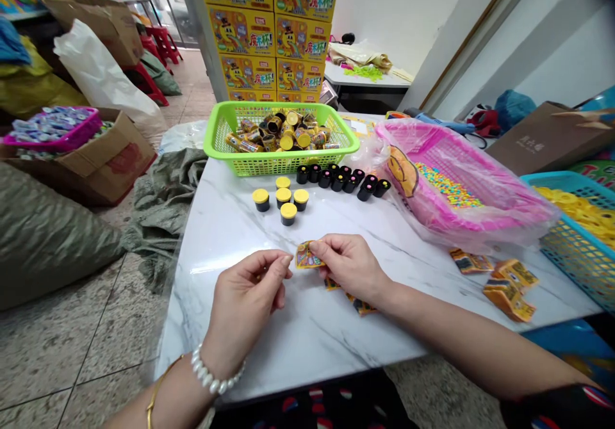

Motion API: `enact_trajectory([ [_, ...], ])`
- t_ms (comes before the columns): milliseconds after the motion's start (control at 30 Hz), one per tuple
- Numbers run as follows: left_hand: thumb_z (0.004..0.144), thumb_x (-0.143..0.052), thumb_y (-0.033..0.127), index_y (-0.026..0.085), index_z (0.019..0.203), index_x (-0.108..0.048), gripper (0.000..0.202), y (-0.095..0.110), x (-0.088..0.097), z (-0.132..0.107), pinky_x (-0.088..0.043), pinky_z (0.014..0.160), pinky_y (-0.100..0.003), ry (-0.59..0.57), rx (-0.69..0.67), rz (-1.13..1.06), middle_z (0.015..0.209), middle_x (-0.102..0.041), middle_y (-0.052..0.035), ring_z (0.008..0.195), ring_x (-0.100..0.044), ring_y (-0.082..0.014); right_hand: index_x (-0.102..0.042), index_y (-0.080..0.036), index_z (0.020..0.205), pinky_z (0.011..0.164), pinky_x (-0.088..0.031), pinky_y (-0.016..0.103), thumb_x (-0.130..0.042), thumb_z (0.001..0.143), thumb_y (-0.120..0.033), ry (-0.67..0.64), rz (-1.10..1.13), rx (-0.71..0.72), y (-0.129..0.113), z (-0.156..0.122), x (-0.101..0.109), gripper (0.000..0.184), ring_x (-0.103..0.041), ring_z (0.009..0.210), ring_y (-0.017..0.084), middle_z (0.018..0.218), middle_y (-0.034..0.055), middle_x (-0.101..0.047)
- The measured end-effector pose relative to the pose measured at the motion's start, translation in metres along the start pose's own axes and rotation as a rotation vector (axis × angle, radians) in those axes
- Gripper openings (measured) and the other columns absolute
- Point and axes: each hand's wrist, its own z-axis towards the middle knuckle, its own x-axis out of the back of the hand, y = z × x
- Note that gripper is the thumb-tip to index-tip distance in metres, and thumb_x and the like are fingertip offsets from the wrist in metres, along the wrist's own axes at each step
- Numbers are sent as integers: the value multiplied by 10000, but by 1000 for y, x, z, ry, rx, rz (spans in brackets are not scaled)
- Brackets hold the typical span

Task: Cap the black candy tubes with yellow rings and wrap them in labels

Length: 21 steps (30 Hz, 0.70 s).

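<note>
My right hand pinches a small printed yellow label between thumb and fingers, above the white marbled table. Just left of the label is my left hand, thumb and fingertips pressed together; anything between them is too small to make out. More printed labels lie on the table, partly covered by my right hand and forearm. Beyond my hands stand several small black cups with yellow lids. Behind them to the right is a group of small open-looking black cups with coloured pieces in them.
A green basket of wrapped cups stands at the back. To the right are a pink plastic-lined basket of coloured beads, a blue basket of yellow lids, and label stacks. Printed cartons are piled behind; sacks lie left.
</note>
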Motion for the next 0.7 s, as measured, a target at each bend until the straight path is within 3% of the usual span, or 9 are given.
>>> enact_trajectory([
  [167, 788, -694, 359, 168, 839, -704, 198, 0, -1, -2, -330, 392, -200, 35, -82, -14, 626, -621, 10, 424, -460, -70, -696, -160, 766, 452, -362, 206, -581, 885, -450, -21, -24, 63, 1, -4, -2, 334, -473, 487, 91, 562, -10, -584],
  [333, 790, -688, 336, 185, 882, -752, 188, -3, 1, -2, -383, 434, -222, 10, -137, 75, 630, -627, 8, 449, -464, -85, -699, -168, 772, 475, -370, 218, -576, 893, -437, -6, -56, 128, -1, -7, -2, 319, -482, 504, 100, 564, -12, -576],
  [500, 730, -764, 299, 227, 843, -787, 135, -9, 3, 2, -470, 629, -260, 5, -320, 221, 765, -667, -32, 696, -583, -154, -676, -175, 772, 618, -428, 248, -566, 913, -330, 35, -207, 374, 0, -10, -6, 237, -551, 650, 123, 702, 16, -609],
  [600, 733, -763, 316, 212, 781, -776, 115, -7, 5, 5, -454, 578, -248, 8, -244, 167, 785, -691, -41, 641, -566, -137, -640, -175, 720, 620, -413, 254, -557, 915, -289, 35, -300, 477, -1, -10, -8, 241, -540, 651, 125, 683, 12, -583],
  [700, 738, -750, 363, 182, 737, -738, 182, -2, 8, 8, -346, 438, -217, -57, -26, 26, 564, -619, 3, 450, -440, -87, -645, -169, 729, 582, -404, 247, -585, 903, -340, 3, -310, 485, -9, -6, -3, 251, -531, 614, 118, 671, 12, -601],
])
